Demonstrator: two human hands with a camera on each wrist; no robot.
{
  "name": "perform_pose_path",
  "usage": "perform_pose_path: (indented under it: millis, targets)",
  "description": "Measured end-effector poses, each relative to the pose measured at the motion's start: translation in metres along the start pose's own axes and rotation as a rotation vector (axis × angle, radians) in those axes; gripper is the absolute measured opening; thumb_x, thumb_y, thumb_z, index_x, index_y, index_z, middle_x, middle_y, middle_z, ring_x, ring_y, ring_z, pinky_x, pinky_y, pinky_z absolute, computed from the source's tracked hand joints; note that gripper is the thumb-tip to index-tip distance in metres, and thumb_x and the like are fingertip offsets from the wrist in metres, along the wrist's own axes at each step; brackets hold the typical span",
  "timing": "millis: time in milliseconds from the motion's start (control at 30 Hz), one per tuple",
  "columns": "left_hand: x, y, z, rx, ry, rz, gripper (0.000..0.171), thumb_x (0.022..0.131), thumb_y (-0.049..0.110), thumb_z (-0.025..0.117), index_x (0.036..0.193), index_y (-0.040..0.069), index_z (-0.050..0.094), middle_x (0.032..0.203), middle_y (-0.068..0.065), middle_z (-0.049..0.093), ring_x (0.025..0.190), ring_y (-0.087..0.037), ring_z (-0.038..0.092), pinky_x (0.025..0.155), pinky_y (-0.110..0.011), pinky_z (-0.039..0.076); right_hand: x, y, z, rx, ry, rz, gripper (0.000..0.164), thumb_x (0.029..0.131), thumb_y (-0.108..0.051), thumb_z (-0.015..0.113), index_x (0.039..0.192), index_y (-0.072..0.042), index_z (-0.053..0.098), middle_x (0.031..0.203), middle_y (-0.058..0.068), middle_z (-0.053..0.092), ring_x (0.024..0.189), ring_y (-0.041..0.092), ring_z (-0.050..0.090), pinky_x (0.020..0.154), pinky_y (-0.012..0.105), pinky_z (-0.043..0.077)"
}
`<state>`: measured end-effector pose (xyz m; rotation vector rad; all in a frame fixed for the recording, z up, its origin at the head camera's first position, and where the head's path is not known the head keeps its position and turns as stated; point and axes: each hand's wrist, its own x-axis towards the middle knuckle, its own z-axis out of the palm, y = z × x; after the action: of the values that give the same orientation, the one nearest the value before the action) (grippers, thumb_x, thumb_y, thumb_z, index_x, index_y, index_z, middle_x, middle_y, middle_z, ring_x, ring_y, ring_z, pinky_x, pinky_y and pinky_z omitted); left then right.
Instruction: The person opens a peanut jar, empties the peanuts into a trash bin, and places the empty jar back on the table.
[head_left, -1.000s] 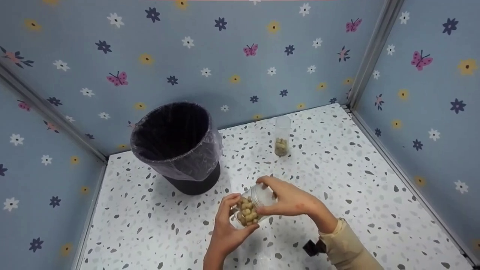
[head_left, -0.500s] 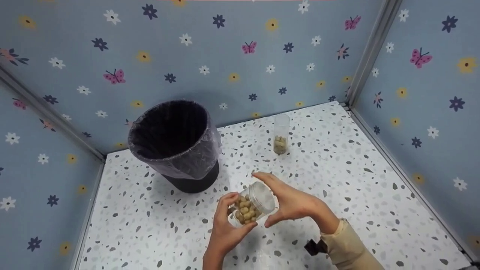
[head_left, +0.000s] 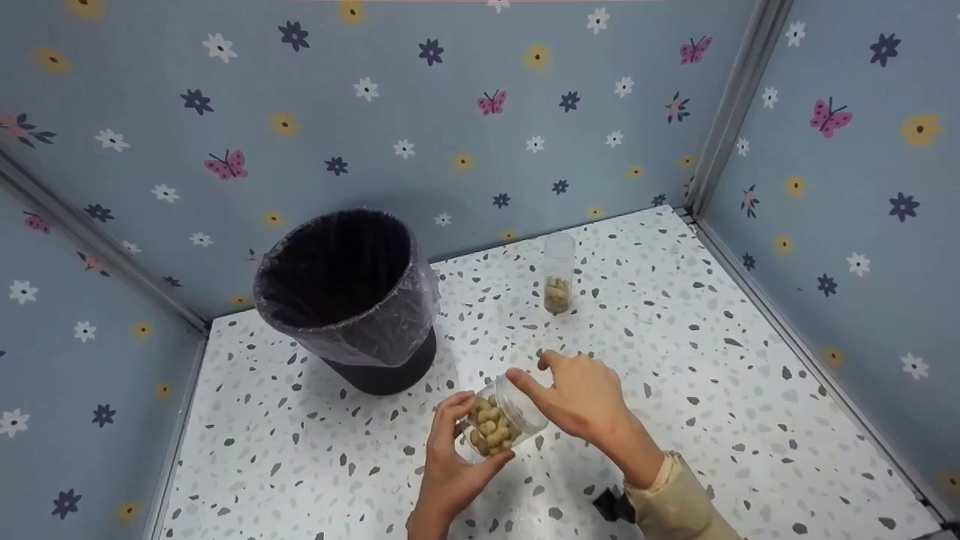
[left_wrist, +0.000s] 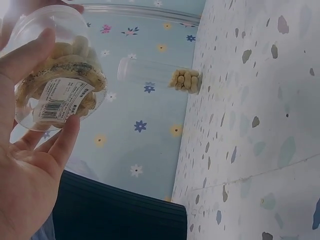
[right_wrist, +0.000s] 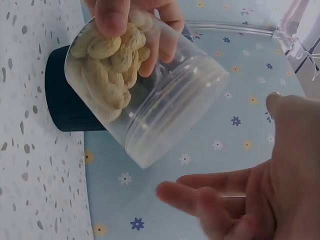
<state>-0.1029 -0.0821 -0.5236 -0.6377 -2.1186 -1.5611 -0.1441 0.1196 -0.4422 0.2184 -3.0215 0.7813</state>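
Observation:
My left hand (head_left: 454, 472) grips a clear plastic jar (right_wrist: 100, 82) of unshelled peanuts (head_left: 491, 429), tilted above the table. The jar's translucent screw lid (right_wrist: 182, 105) is on and faces right. In the left wrist view, a white barcode label (left_wrist: 64, 100) shows on the jar's base. My right hand (head_left: 581, 394) is beside the lid; in the right wrist view its fingers (right_wrist: 175, 197) are loosely bent, apart from the lid, and hold nothing. Farther back stands a second, taller clear container (head_left: 559, 259), with peanuts in its lower part.
A black bin (head_left: 382, 371) with a translucent liner bag stands at the back left. Flowered blue wall panels (head_left: 465, 112) with grey metal corner rails enclose the speckled white table (head_left: 285, 450). A small black object (head_left: 611, 506) shows by the right sleeve.
My right hand had its fingers around the lid, then opened away from it and has now turned over beside it. The left hand and jar have stayed nearly in place.

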Motion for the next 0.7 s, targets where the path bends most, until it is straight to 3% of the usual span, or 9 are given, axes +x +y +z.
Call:
perform_pose_path:
  millis: [100,233,367,500,700]
  targets:
    - [0.003,0.006,0.000,-0.006,-0.001,0.007,0.075,0.056,0.001,0.094,0.118,-0.011,0.054,0.124,-0.026,0.051,0.112,-0.038,0.054,0.088,-0.044,0.055,0.000,-0.002,0.006,0.023,-0.069,0.019,0.087,0.082,-0.084,0.036,0.116,-0.010,0.066,0.079,0.006,0.068,0.066,0.023,0.063,0.057,0.039,0.051]
    - [0.006,0.007,0.000,-0.002,0.003,0.030,0.074,0.056,0.001,0.094,0.117,-0.011,0.054,0.123,-0.027,0.051,0.113,-0.037,0.054,0.088,-0.042,0.054,0.000,-0.001,0.009,0.110,-0.122,-0.012,0.089,0.078,-0.084,0.043,0.124,-0.010,0.062,0.083,0.004,0.067,0.068,0.018,0.062,0.060,0.037,0.052]
    - [0.005,0.008,0.000,0.001,-0.001,0.030,0.074,0.057,0.003,0.094,0.117,-0.010,0.054,0.123,-0.029,0.051,0.113,-0.038,0.054,0.088,-0.042,0.055,-0.003,0.009,0.009,0.233,-0.183,-0.130,0.081,0.083,-0.073,0.054,0.135,-0.011,0.054,0.105,0.005,0.066,0.089,0.019,0.063,0.072,0.038,0.054]
    - [0.001,0.009,-0.001,0.012,-0.010,0.021,0.071,0.058,0.006,0.094,0.116,-0.010,0.055,0.123,-0.029,0.052,0.111,-0.038,0.055,0.084,-0.044,0.056,-0.005,0.023,0.010,0.379,-0.267,-0.271,0.074,0.086,-0.056,0.066,0.144,-0.017,0.044,0.133,0.003,0.054,0.106,0.020,0.057,0.083,0.038,0.054]
    - [0.004,0.008,0.001,-0.002,-0.037,0.000,0.070,0.059,0.005,0.094,0.115,-0.008,0.055,0.125,-0.023,0.051,0.112,-0.038,0.055,0.084,-0.044,0.056,-0.001,0.038,0.009,0.507,-0.295,-0.478,0.076,0.080,-0.026,0.079,0.146,-0.022,0.040,0.141,-0.005,0.044,0.112,0.021,0.053,0.081,0.034,0.056]
